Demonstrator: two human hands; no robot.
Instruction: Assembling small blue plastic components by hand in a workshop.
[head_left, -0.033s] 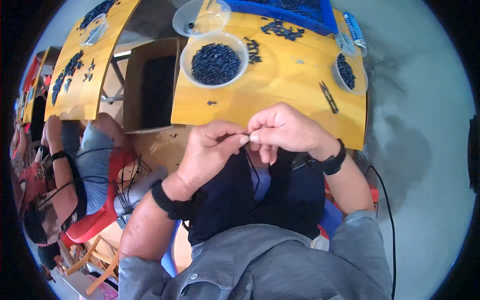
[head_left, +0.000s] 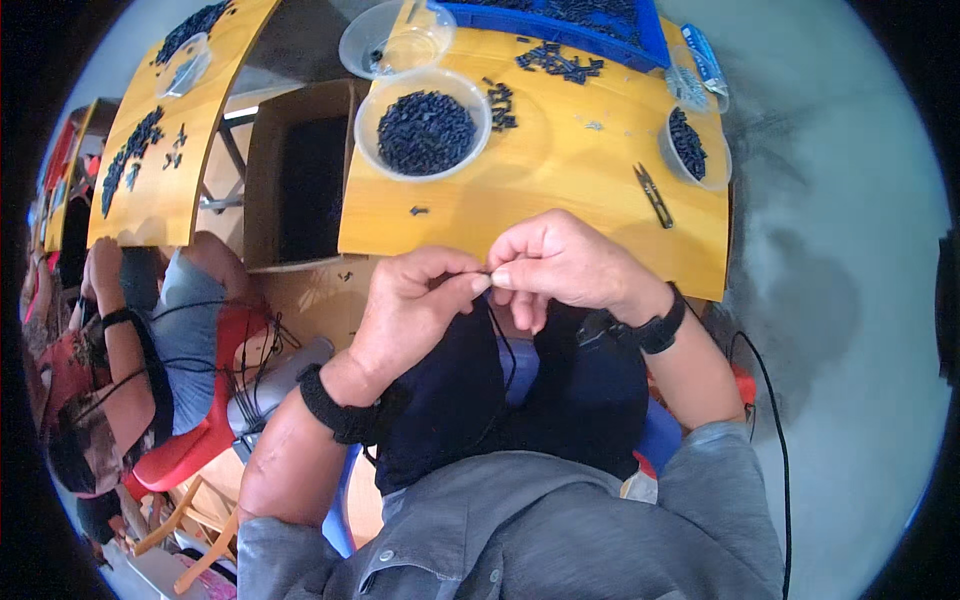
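A yellow table (head_left: 590, 165) stands over tan floor (head_left: 325, 308) beside a pale grey wall (head_left: 850, 200).

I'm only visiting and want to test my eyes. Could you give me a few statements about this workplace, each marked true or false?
1. The left hand and right hand come together at the fingertips. True.

2. The snips are in the right hand. False: the snips lie on the yellow table.

3. The large round bowl holds many small dark pieces. True.

4. The blue tray is at the table edge nearest the person. False: the blue tray is at the far side.

5. Both wrists are bare. False: each wears a dark band.
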